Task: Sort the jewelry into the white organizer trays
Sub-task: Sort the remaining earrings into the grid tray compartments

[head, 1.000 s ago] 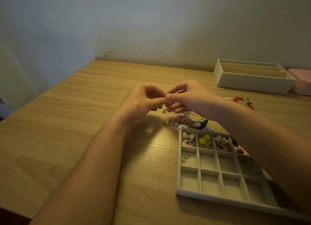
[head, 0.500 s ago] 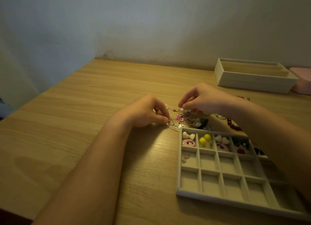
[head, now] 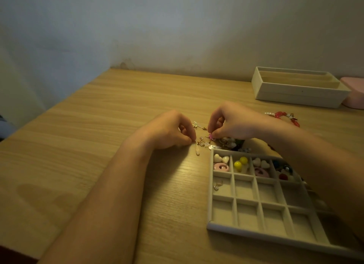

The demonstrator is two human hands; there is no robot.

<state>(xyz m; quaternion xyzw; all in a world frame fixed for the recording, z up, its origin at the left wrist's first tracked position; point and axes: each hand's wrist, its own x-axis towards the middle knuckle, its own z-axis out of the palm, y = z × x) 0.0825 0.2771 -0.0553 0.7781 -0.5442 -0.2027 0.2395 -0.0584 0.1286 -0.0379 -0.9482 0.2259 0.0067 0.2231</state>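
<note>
Head view shows both hands low over the table (head: 98, 125), close together but not touching. The left hand (head: 173, 131) pinches the gold top of a drop earring (head: 197, 150), whose pale drop lies on the table just below its fingertips. The right hand (head: 232, 123) pinches a small pink piece (head: 212, 137) at the near edge of the pile (head: 229, 142), which sits under that hand's fingers. The grid tray (head: 211, 227) lies below the right wrist, its far rim just beside the pile. 4 cells in its far row hold hearts, yellow beads and dark beads, 1 cell in the next row holds a small charm, and the rest look empty. A long tray (head: 295, 98) stands well beyond the right hand, with a red bracelet (head: 283, 115) between.

The step looks like teasing 2 hooked pieces apart. Best to keep both pinches right at the hooks and draw the hands apart slowly and low, so a snag shows before it drags the pile. If the hooks catch, twist rather than tug. Once free, each piece should go to an empty cell near the right wrist, with pairs kept together.
</note>
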